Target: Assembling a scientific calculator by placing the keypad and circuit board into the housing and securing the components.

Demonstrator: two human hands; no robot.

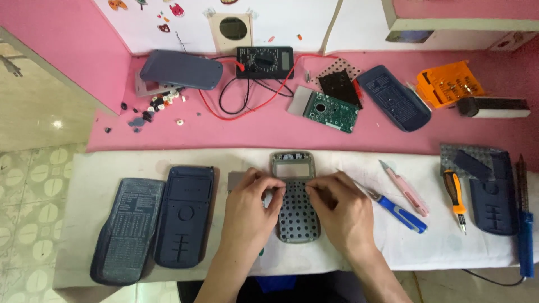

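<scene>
A grey calculator front shell (297, 216) lies face down on the white cloth (112, 168), its window at the far end and rows of round key holes below. My left hand (251, 205) rests on its left edge, fingers pinched near a small white piece. My right hand (339, 205) pinches at the shell's upper right. What the fingertips hold is too small to tell.
Two dark blue calculator covers (129, 227) (185, 216) lie left. Blue-handled tweezers (393, 210), a pink cutter (407, 191), an orange screwdriver (456, 196), another cover (491, 193) and a soldering iron (525, 224) lie right. Behind: multimeter (264, 60), green circuit board (331, 111), loose keys (160, 104), orange bit case (449, 83).
</scene>
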